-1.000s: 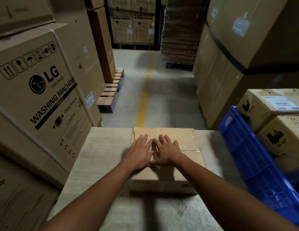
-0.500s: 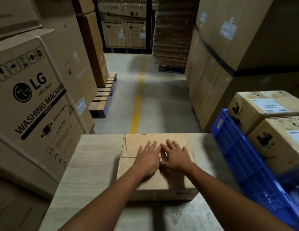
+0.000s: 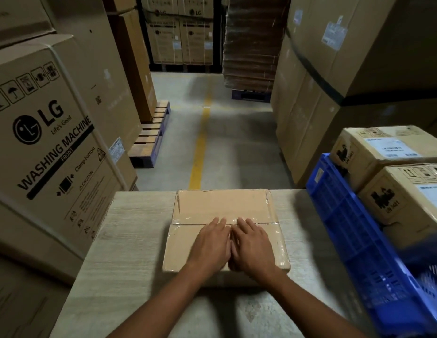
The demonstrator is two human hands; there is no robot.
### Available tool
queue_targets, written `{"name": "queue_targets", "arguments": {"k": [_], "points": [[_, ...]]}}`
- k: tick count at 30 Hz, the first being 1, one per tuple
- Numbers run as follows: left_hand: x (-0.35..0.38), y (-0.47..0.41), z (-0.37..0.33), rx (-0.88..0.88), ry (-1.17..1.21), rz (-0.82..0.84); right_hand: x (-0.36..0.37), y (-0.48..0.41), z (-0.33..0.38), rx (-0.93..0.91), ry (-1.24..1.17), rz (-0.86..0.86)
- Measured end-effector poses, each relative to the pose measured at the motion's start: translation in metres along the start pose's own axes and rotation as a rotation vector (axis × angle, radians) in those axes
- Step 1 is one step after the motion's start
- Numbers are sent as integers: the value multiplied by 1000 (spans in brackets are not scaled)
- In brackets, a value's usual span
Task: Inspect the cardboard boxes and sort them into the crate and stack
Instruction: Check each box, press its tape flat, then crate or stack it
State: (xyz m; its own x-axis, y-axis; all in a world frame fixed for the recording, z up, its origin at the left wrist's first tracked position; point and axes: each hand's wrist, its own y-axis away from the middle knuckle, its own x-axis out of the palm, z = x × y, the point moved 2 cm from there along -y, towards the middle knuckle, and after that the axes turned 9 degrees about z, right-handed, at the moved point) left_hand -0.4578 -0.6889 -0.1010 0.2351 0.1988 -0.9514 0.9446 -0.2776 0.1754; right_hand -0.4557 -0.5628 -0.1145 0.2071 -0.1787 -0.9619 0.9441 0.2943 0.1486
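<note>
Inspection stage: left hand (image 3: 210, 245) and right hand (image 3: 254, 242), fingers straight, rest flat on the taped cardboard box (image 3: 219, 208) at the centre of the table (image 3: 129, 240); blue crate (image 3: 354, 228) and two boxes (image 3: 383, 152) at 3 o'clock; sorting of this box judged pending.

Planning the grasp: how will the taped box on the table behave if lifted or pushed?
Likely stiff: the cardboard box shows square edges under the left hand and right hand. Glossy tape on top may be slippery. Low and flat on the table, it should slide, not tip.
</note>
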Motion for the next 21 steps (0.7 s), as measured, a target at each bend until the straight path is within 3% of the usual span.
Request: {"name": "queue_targets", "arguments": {"k": [8,14,21], "points": [[-1,2,-5,-40,25,-1,-7,1,2,-13,6,150],[7,36,-12,31,96,-90,-6,32,11,-24,-22,50],[25,63,-21,-10,125,-60,20,59,10,32,-35,-27]]}}
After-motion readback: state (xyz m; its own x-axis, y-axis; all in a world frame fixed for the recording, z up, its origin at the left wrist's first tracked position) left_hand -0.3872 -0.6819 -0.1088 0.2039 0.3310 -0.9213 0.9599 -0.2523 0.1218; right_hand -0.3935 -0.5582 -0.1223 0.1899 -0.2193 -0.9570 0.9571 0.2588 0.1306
